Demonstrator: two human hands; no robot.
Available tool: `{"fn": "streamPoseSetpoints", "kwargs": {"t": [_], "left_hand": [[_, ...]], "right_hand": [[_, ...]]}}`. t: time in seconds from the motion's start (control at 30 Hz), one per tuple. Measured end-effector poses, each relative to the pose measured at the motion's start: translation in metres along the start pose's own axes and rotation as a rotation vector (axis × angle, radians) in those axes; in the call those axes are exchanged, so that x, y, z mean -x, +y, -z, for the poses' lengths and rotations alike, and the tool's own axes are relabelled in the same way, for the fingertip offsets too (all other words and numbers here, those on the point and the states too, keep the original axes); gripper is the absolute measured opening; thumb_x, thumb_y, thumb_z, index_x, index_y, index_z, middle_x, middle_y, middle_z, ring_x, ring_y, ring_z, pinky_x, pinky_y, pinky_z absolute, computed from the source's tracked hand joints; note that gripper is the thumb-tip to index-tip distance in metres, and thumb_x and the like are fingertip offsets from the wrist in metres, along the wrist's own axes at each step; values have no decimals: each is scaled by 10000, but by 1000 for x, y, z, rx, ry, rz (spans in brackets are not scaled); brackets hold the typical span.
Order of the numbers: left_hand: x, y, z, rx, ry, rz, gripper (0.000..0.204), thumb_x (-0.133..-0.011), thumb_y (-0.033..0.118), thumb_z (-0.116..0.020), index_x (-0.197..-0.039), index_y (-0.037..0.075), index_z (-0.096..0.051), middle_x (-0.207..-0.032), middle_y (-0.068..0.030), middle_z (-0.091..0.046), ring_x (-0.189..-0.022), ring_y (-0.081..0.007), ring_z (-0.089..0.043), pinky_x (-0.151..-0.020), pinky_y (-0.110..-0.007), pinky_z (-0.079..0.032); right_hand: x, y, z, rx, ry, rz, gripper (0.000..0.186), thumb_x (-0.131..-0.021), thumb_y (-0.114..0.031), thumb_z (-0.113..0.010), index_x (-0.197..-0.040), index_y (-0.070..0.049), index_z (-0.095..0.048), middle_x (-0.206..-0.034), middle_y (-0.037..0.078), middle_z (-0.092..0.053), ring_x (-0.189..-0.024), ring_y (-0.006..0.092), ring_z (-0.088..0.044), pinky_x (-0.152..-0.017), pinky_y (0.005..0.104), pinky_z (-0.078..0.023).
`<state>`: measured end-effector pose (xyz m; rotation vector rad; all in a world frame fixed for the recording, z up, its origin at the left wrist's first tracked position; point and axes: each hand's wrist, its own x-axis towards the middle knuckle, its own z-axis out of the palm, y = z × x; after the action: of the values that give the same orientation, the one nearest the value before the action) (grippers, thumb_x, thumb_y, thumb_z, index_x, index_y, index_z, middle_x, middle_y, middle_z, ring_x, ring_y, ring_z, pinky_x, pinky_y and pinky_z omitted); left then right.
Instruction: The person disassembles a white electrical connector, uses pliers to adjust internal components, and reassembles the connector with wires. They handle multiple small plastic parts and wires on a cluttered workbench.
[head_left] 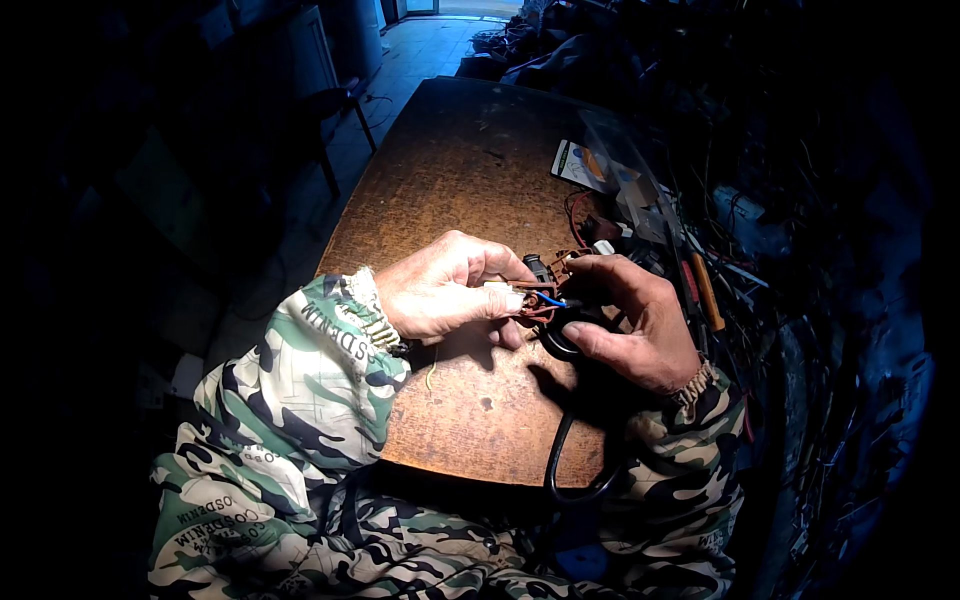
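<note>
My left hand [445, 288] is closed on a small reddish-brown electrical part [540, 287], pinching it between thumb and fingers above the table. A short blue wire [550, 299] runs from this part toward the black cable [561, 445]. Curled beside the part, my right hand [648, 325] grips the cable near its end, where the black sheath bends round under the thumb. From there the cable loops down past the table's front edge. Behind the fingers sits a dark, ridged piece [537, 267], partly hidden. How the wire is fixed inside the part cannot be made out.
The worn brown wooden table [440, 180] stretches away from me. At its right lie a printed card [583, 166], a white connector [603, 247] and an orange-handled tool [708, 292]. Tangled wires crowd the dark right side. A stool [335, 105] stands at the far left.
</note>
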<state>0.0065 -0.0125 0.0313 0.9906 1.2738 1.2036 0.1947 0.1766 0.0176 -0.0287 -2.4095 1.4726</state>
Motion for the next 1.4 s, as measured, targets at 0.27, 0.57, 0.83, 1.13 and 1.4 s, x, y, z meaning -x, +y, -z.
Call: {"fn": "streamPoseSetpoints", "kwargs": {"t": [0.27,0.57,0.83,1.13,1.4], "left_hand": [[-4,-2,0,-23,5,41,423,-1028,134,-604,-1324,-154,-512,-1066,-181,-708,-930,-198,-721,-798,-344,-618],[-4,-6,1,-84,2,10,402,-1048,168,-573,-1332,-113,-531,-1025,-142,-707,-881,-172,-701,-753,-307,-608],[-6,-16,0,-176,55,25,364,-1050,158,-541,-1332,-72,-552,-970,-90,-698,-862,-115,-649,-736,-278,-537],[-9,-12,-10,-319,118,-49,389,-1042,191,-580,-1294,-104,-578,-1074,-145,-729,-996,-180,-697,-902,-317,-558],[-12,-14,-13,-379,148,18,350,-1045,166,-551,-1270,-97,-598,-1003,-106,-698,-905,-142,-618,-808,-283,-503]], "right_hand": [[3,10,9,-175,-60,-217,209,-940,-71,-714,-1078,86,-702,-879,94,-721,-786,124,-678,-700,261,-552],[2,6,8,-93,-19,-172,182,-937,-91,-727,-1017,70,-747,-805,92,-725,-706,105,-665,-613,250,-530],[-1,6,-1,-35,18,-184,162,-923,-77,-722,-981,72,-749,-731,83,-716,-633,102,-646,-567,252,-514],[-1,3,0,15,26,-153,165,-918,-80,-725,-977,73,-745,-749,99,-721,-646,107,-651,-579,258,-516],[1,3,-2,6,13,-177,175,-916,-92,-727,-990,65,-750,-769,113,-731,-678,123,-667,-607,283,-533]]}}
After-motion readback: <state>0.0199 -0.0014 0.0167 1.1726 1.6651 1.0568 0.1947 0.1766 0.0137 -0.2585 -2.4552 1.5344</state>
